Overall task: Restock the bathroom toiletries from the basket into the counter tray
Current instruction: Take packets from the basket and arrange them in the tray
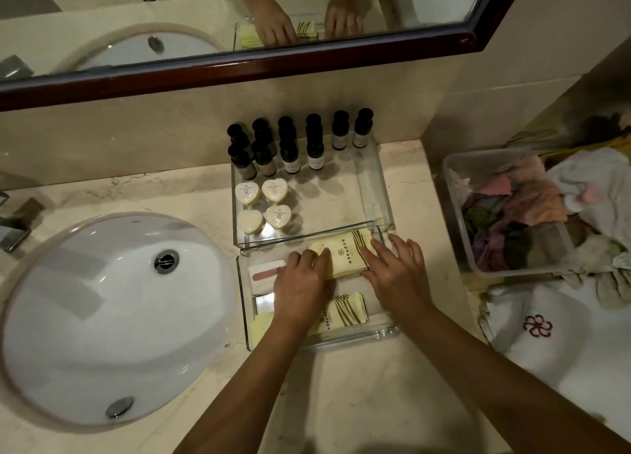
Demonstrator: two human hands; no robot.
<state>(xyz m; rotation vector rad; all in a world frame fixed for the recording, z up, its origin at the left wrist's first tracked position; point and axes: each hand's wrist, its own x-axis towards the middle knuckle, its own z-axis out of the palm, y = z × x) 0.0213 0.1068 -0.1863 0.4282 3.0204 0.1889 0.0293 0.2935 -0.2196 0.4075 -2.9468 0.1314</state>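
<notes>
Two-handed, a person squares yellow packets in the near tray on the counter, left grip curled over the stack's edge, right grip flat and open; a hard shove could skew the stack.

The bare left forearm and the bare right forearm reach forward and converge. The left hand is palm down, its fingers bent at the knuckles, the tips hidden. The right hand is palm down, with straight, slightly spread fingers.
</notes>
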